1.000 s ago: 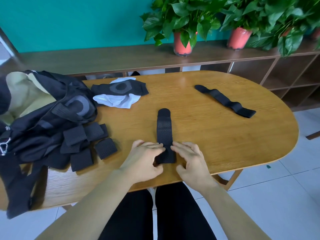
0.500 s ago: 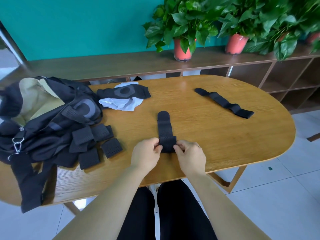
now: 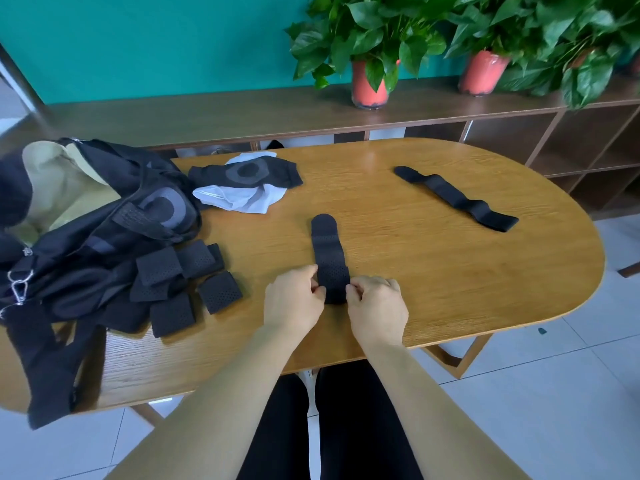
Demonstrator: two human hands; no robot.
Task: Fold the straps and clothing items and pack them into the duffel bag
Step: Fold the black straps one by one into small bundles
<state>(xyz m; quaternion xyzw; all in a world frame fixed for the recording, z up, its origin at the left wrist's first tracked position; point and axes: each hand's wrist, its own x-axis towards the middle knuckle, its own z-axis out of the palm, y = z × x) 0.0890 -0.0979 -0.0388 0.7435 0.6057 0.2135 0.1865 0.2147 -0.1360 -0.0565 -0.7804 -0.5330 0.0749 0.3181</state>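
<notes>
Since the perforated black strap [image 3: 327, 251] near the front edge of the table [image 3: 450, 289] looks soft, light and limp, its doubled near end is the place to hold; left hand [image 3: 294, 299] and right hand [image 3: 377, 303] pinch it there, fingers curled. One unfolded strap [image 3: 457, 199] lies flat far right; roughly five folded straps [image 3: 187, 282] sit beside one duffel bag [image 3: 104, 230].

You have bright, even light across the scene. A pale sheen lies on the far part of the table [image 3: 374, 157]. Shadows on it are soft and faint. The shelf [image 3: 207, 112] bows near the frame edges. The far-right plants [image 3: 571, 46] are slightly blurred.
</notes>
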